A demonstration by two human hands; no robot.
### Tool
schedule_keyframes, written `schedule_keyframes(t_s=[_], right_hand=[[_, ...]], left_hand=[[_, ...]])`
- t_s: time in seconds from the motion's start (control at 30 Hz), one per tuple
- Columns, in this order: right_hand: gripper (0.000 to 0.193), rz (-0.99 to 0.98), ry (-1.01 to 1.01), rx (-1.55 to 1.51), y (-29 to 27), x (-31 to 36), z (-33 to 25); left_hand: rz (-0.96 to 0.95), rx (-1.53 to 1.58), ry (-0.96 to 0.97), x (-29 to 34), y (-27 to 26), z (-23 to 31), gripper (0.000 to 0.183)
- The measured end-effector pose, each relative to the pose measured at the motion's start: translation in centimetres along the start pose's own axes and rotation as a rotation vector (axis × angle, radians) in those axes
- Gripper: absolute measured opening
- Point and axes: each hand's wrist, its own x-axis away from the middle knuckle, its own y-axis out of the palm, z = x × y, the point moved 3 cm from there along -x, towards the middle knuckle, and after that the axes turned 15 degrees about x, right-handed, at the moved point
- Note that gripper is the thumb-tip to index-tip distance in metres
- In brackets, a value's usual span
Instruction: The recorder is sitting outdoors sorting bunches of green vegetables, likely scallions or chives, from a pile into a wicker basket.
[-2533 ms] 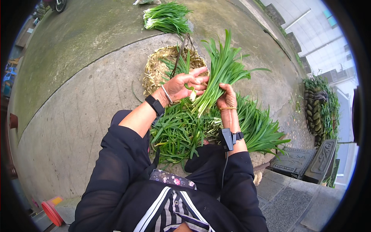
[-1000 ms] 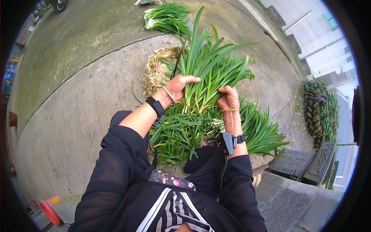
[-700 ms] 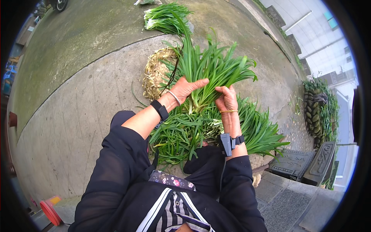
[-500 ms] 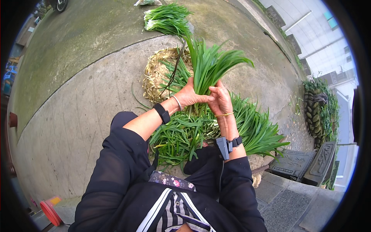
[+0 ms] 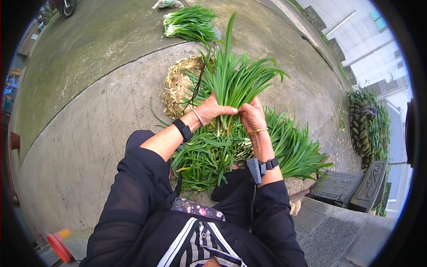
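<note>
My left hand (image 5: 211, 110) is wrapped round the lower part of a bunch of garlic chives (image 5: 238, 80), its thumb lying across the front. The bunch stands upright, its long flat green leaves fanning out and drooping to the right, with the pale stem ends pointing down. Close beside the left thumb, my right hand (image 5: 253, 115) is closed at the bunch's right edge, its fingertips pinched on the chives; exactly which leaves they grip is hidden. Below both hands lies a heap of loose green leaves (image 5: 200, 158). More chives (image 5: 296, 147) are piled to the right of my right wrist.
A ring of dry straw-coloured leaves (image 5: 178, 84) lies behind my left hand, and a dark cord (image 5: 199, 84) runs down over it. Farther off on the concrete is another chive bundle (image 5: 190, 23) by a plastic bag (image 5: 167, 4). Dark carved panels (image 5: 336, 189) stand at right.
My right hand's fingers have closed into a pinch against the bunch. The leaves have spread wider, and one long leaf now sticks up above the others. My left hand keeps its hold.
</note>
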Motion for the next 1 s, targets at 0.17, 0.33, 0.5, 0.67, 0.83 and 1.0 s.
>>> schedule_keyframes(t_s=[0.17, 0.33, 0.5, 0.67, 0.83, 1.0], right_hand=[[0.053, -0.101, 0.068, -0.127, -1.3, -0.2, 0.2], [0.06, -0.149, -0.04, -0.099, -0.3, 0.1, -1.1], [0.059, -0.115, -0.139, -0.069, -0.2, 1.1, -2.9], [0.048, -0.248, -0.163, -0.109, -0.8, 0.9, -2.7], [0.055, -0.153, -0.068, -0.093, -0.1, 0.1, -2.0], [0.052, -0.043, 0.106, 0.037, -0.8, -0.5, 0.3]], left_hand=[[0.059, 0.163, -0.122, 0.1, -1.1, 0.1, 0.036], [0.024, 0.049, -0.054, 0.2, -2.0, 0.7, 0.039], [-0.065, -0.173, 0.011, 0.5, 0.0, 3.2, 0.051], [-0.099, -0.261, 0.032, 0.4, 0.6, 4.5, 0.049], [-0.053, -0.116, -0.073, 0.4, 0.3, 3.6, 0.045], [-0.171, -0.257, 0.035, 0.0, 1.8, 2.0, 0.085]])
